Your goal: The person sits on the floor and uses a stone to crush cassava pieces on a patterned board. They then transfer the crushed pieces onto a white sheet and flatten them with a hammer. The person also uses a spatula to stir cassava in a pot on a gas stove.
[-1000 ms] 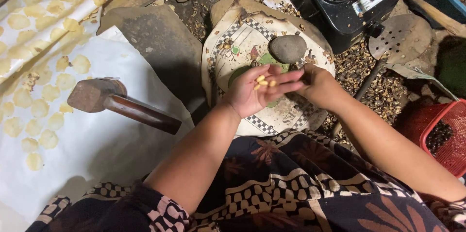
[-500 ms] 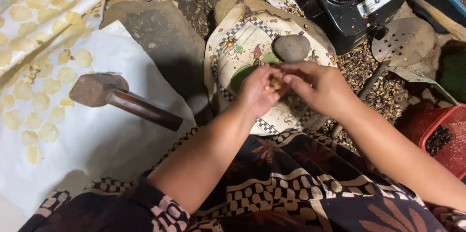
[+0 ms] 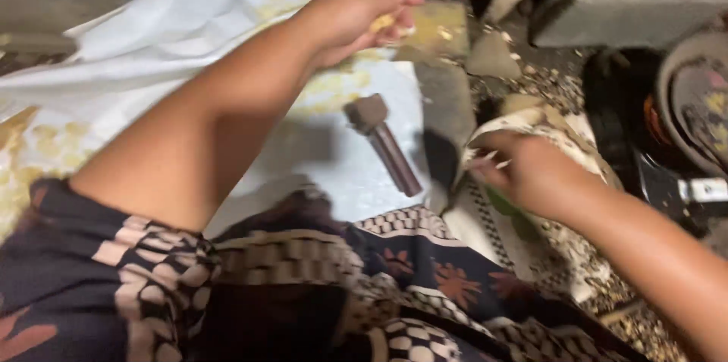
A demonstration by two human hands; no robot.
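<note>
Left hand (image 3: 356, 9): arm stretched forward, fingers curled shut around a small pale-yellow piece (image 3: 381, 23) that shows between thumb and fingertips; the frame is blurred, so whether it is one piece or several cannot be told. Just beyond and to the right of this grip lies a flat stone slab (image 3: 434, 32) with yellowish traces on it. Below the grip, a white sheet (image 3: 189, 21) spread with flattened yellow discs (image 3: 26, 142); on it, nearer the body, a wooden mallet (image 3: 383, 142), head up, untouched. Right hand (image 3: 531, 172): fingers loosely bent over a patterned woven tray (image 3: 493, 225), touching it; nothing clearly held. Beyond that hand, dark cooking gear (image 3: 682, 119) and gravel. Step in hand, by judgement: carrying the piece to the slab. The placing would call for a steady release onto the slab's flat face, clear of the mallet.
</note>
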